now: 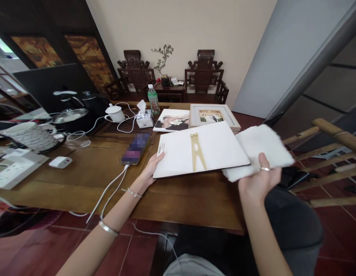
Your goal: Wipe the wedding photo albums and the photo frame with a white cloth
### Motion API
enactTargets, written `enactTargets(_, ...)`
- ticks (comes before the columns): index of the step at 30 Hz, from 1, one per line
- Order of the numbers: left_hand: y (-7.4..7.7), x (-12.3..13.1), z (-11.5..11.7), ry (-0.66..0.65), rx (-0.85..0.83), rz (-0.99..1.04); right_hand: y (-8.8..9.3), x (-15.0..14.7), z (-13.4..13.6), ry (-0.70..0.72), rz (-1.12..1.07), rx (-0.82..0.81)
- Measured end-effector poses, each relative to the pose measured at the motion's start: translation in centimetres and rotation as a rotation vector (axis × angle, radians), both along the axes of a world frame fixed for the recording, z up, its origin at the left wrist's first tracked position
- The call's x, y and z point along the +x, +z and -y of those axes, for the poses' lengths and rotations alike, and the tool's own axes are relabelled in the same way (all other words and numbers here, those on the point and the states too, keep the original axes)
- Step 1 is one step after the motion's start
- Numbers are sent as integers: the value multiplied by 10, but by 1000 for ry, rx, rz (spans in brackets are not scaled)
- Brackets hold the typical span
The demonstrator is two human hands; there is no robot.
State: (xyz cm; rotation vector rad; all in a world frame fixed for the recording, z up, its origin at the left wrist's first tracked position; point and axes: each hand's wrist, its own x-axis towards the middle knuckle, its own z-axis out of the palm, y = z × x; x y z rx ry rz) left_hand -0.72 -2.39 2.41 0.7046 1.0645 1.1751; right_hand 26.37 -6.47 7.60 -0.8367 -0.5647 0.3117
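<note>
In the head view, a person's left hand [153, 166], arm stretched forward, pinches the left edge of a white panel [178, 149], thumb on top. The right hand [261, 180], palm up, grips a fluffy white cloth [264, 142] at the panel's right end. Tilted above the worktop [195, 199], the dark-edged panel bears a tan, A-shaped piece [195, 147] and small print at left.

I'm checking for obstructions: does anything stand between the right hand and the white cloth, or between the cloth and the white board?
Nothing visible does. The right hand grips the cloth directly, and the board, held in the left hand, hides part of the cloth's left side; whether they touch is unclear.
</note>
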Motion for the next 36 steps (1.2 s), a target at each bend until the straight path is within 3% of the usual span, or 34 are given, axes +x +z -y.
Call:
enactTargets(2,-1,-2,-2,16,21,-11,-2,27,2,-206,227,-23)
enactTargets(5,-3,-4,-4,25,50,-28,0,64,6,-396,853,-128)
enactTargets(8,-3,-5,-6,29,40,-49,4,80,12,-199,1531,-126)
enactTargets(12,1,-5,-5,29,3,-88,1,67,15,144,1933,-41)
enactTargets(20,-3,-10,-4,-13,-22,-165,-37,51,10,334,2040,-108)
enactTargets(25,-3,-12,-5,-41,-25,-249,-44,49,6,364,1997,-111)
enactTargets(28,-1,-12,-6,-27,48,-388,-44,46,6,366,1984,-117)
enactTargets(32,0,-13,-6,116,275,-685,-45,43,6,383,1960,-128)
enactTargets(36,1,-15,-3,153,350,-916,-47,41,6,375,1966,-133)
